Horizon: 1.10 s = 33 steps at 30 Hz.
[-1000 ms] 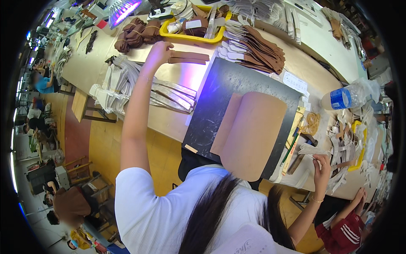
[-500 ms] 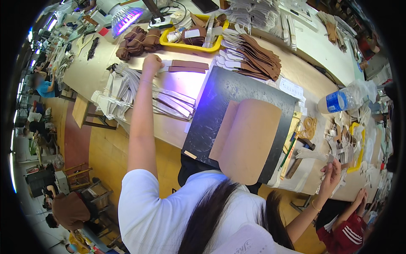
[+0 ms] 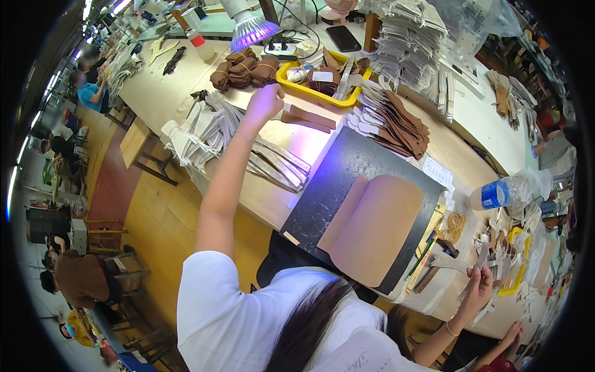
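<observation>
My left hand [image 3: 265,104] is stretched out beneath the lit lamp, its fingers curled at the pale end of a few brown strips [image 3: 308,118]. What lies between those fingertips is hidden. Low on the right, my right hand [image 3: 478,290] pinches a thin pale strip [image 3: 482,254] that stands up from the fingers. A bundle of long pale strips [image 3: 279,162] lies beside my left forearm. Closer to me, a large curled brown sheet [image 3: 378,226] rests on a black board [image 3: 328,180].
Behind stand a lamp [image 3: 254,32], brown bundles [image 3: 238,69] and a yellow tray [image 3: 316,95]. Brown white-tipped strips [image 3: 396,124] lie past the board. At right are a bottle [image 3: 489,196], rubber bands [image 3: 454,228], a hammer [image 3: 446,248] and another yellow tray [image 3: 514,287]. Other people sit nearby.
The whole view has shifted, moving the table rightward and down in the picture. More of the pale strip now shows above my right fingers. My left hand stays by the brown strips.
</observation>
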Each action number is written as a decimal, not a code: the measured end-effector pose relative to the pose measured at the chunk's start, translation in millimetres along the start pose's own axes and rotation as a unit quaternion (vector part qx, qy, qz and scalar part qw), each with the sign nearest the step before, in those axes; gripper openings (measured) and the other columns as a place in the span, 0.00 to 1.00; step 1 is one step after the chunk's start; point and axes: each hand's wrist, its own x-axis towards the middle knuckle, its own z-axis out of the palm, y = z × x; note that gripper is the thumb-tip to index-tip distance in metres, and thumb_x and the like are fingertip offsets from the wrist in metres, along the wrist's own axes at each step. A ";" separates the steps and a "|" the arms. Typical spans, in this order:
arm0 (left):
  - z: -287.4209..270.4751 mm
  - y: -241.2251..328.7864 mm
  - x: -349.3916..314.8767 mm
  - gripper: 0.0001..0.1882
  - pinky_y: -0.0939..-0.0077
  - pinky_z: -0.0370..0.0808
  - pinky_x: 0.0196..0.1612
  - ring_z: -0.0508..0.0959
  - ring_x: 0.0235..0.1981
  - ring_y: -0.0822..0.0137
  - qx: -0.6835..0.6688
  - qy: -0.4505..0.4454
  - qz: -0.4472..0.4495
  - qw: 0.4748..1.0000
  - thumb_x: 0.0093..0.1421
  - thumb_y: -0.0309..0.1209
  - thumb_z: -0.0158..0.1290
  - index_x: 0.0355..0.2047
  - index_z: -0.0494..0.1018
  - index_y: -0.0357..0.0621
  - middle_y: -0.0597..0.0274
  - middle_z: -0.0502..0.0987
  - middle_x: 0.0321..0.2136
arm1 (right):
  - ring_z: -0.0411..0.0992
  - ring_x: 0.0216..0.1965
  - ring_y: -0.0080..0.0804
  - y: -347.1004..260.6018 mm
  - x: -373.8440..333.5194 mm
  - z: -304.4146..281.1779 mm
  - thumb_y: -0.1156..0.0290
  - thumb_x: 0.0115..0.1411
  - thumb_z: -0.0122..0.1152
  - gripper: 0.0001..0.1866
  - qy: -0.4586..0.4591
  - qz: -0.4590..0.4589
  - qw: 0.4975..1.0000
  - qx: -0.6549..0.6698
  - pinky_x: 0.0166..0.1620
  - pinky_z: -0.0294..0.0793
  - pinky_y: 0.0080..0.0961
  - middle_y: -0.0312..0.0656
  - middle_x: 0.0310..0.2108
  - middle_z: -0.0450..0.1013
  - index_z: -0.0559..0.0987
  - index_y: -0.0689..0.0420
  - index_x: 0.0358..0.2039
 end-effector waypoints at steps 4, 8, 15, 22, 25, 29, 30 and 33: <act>-52.3 56.7 -15.1 0.09 0.82 0.74 0.26 0.79 0.25 0.74 -0.193 -0.113 0.048 0.973 0.53 0.24 0.53 0.35 0.74 0.36 0.61 0.76 0.22 | 0.70 0.28 0.20 -23.0 8.2 18.3 0.73 0.61 0.54 0.10 -0.006 0.018 1.000 0.012 0.34 0.70 0.16 0.37 0.30 0.72 0.73 0.64 0.40; -98.6 140.7 -60.9 0.10 0.80 0.77 0.29 0.80 0.25 0.70 -0.480 -0.151 0.117 0.856 0.54 0.24 0.56 0.37 0.73 0.33 0.60 0.77 0.25 | 0.69 0.27 0.20 -35.8 13.1 27.8 0.70 0.62 0.53 0.10 -0.014 -0.014 1.000 0.014 0.33 0.68 0.14 0.38 0.29 0.72 0.74 0.63 0.39; -83.4 191.5 -146.3 0.10 0.77 0.79 0.32 0.81 0.28 0.63 -0.655 -0.375 0.074 0.651 0.54 0.19 0.54 0.38 0.71 0.34 0.57 0.76 0.32 | 0.65 0.24 0.19 -51.1 17.0 20.4 0.69 0.62 0.54 0.10 0.010 -0.024 0.998 0.061 0.30 0.67 0.15 0.38 0.26 0.71 0.74 0.62 0.39; -7.1 174.9 -192.6 0.11 0.79 0.78 0.31 0.80 0.26 0.66 -0.590 -0.505 -0.088 0.624 0.57 0.21 0.53 0.40 0.69 0.31 0.55 0.76 0.26 | 0.63 0.18 0.18 -65.1 0.5 26.8 0.73 0.60 0.54 0.06 -0.007 0.001 0.994 0.112 0.22 0.63 0.13 0.37 0.21 0.69 0.73 0.61 0.37; -8.6 175.9 -196.6 0.11 0.79 0.78 0.29 0.80 0.25 0.67 -0.583 -0.485 -0.117 0.641 0.56 0.21 0.53 0.40 0.69 0.30 0.55 0.76 0.24 | 0.66 0.18 0.18 -93.6 -10.0 72.5 0.77 0.56 0.57 0.03 -0.096 0.027 0.993 0.058 0.19 0.65 0.14 0.37 0.21 0.69 0.73 0.62 0.30; -7.5 171.1 -200.6 0.10 0.79 0.78 0.27 0.80 0.25 0.65 -0.597 -0.459 -0.142 0.643 0.55 0.20 0.53 0.38 0.68 0.30 0.53 0.76 0.24 | 0.69 0.18 0.18 -126.2 -9.2 114.0 0.75 0.55 0.61 0.06 -0.263 0.121 0.952 0.104 0.20 0.68 0.12 0.39 0.22 0.73 0.74 0.63 0.30; -7.7 170.1 -202.4 0.10 0.79 0.79 0.27 0.80 0.25 0.65 -0.593 -0.452 -0.148 0.650 0.55 0.19 0.53 0.38 0.68 0.30 0.53 0.76 0.25 | 0.69 0.18 0.17 -124.0 -8.5 119.4 0.75 0.56 0.61 0.06 -0.279 0.111 0.948 0.107 0.20 0.68 0.12 0.39 0.23 0.73 0.74 0.63 0.29; -6.3 173.9 -204.3 0.10 0.79 0.79 0.28 0.80 0.25 0.64 -0.585 -0.431 -0.153 0.670 0.55 0.19 0.52 0.38 0.68 0.31 0.51 0.76 0.26 | 0.70 0.20 0.16 -125.2 -7.8 127.2 0.74 0.56 0.60 0.07 -0.300 0.112 0.941 0.109 0.24 0.70 0.11 0.37 0.24 0.73 0.75 0.64 0.31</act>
